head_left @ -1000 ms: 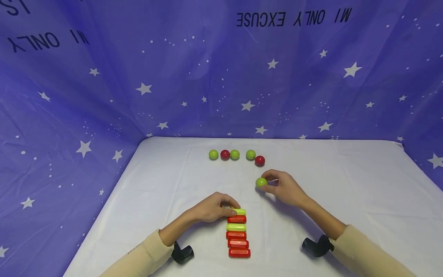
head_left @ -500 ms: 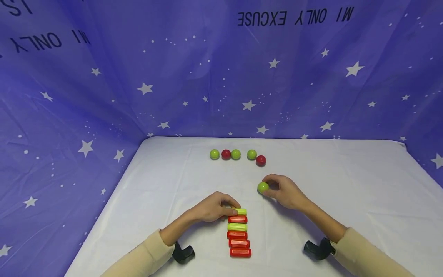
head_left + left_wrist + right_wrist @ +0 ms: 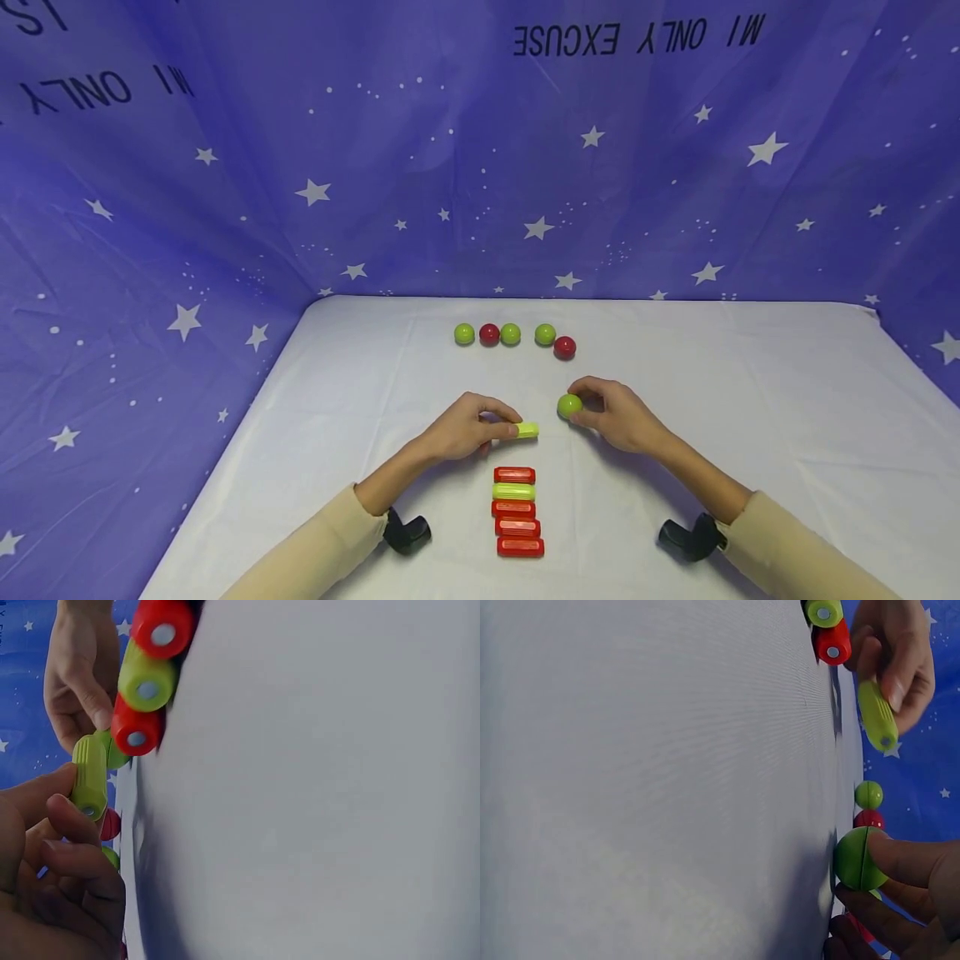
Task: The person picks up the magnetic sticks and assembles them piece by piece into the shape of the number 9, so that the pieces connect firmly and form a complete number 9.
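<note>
Seemingly to leave its tip bare, the left hand (image 3: 467, 428) pinches a yellow-green plastic rod (image 3: 528, 430) while the right hand (image 3: 621, 417) pinches a glossy green ball (image 3: 568, 406).

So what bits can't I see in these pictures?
Head view: one end of the held yellow-green stick, hidden by the left hand.
Right wrist view: part of the held green ball, behind the right hand.
Left wrist view: part of the topmost red stick, cut off by the top edge.
</note>
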`<state>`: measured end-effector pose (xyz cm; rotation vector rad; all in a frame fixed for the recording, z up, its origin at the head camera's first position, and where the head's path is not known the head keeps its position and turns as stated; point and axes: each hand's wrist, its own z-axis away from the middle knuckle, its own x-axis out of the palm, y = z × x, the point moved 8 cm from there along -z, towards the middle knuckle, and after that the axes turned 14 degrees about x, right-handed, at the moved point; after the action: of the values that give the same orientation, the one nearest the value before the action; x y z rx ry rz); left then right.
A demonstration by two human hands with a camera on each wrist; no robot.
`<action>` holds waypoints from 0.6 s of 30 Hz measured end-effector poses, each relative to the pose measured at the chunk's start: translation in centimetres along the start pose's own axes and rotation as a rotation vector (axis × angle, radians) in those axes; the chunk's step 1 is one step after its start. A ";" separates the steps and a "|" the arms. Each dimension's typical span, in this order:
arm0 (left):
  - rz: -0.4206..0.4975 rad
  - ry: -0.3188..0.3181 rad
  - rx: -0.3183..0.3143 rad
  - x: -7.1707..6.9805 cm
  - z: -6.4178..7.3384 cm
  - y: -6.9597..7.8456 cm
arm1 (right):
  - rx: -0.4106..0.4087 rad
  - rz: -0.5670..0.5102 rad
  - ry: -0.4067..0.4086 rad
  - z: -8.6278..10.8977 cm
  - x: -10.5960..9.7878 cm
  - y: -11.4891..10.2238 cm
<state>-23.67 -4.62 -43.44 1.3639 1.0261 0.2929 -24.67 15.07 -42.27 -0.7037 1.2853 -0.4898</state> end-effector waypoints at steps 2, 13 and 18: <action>-0.009 0.009 0.004 -0.2 -0.6 0.0 | -0.006 0.000 -0.003 0.0 0.0 0.0; -0.054 0.033 0.005 0.0 -3.4 -0.5 | -0.025 0.006 -0.009 0.1 0.1 -0.1; -0.059 0.033 0.011 0.5 -4.2 -0.6 | -0.019 0.010 0.000 0.1 0.0 -0.1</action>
<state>-26.76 -1.64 -43.59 1.3400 1.0949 0.2675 -24.60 15.02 -42.24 -0.7131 1.2942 -0.4696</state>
